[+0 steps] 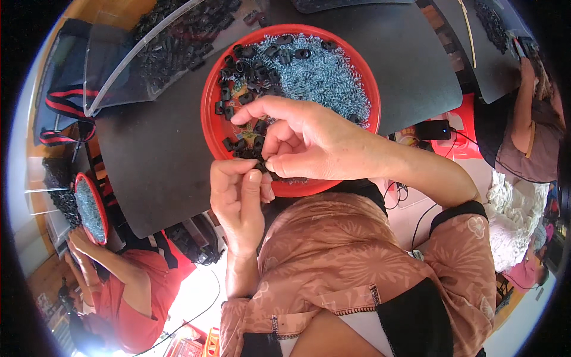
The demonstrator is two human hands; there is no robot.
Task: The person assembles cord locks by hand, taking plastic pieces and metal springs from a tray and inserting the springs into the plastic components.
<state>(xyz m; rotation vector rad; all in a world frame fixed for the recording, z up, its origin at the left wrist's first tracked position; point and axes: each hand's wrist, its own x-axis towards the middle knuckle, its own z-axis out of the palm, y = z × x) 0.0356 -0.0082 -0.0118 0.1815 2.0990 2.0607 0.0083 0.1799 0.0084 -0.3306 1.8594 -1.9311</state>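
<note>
Over the near left part of a round red tray (208,128), my two hands meet fingertip to fingertip. My left hand (238,193) is closed, pinching a small black plastic piece (260,167) between thumb and forefinger. Against that piece press the thumb and a curled finger of my right hand (309,143), its forefinger stretched out to the left. Whatever else lies in the right pinch is hidden. The tray holds a heap of small silvery-blue metal springs (324,74). Several loose black plastic pieces (260,74) lie along its left side and far edge.
A black tabletop (148,166) carries the tray. At the far left stands a clear plastic bin (172,50) of black pieces. A black device (433,130) with a cable sits to the right. Co-workers sit left (134,285) and right (529,137), the left one beside another red tray (89,208).
</note>
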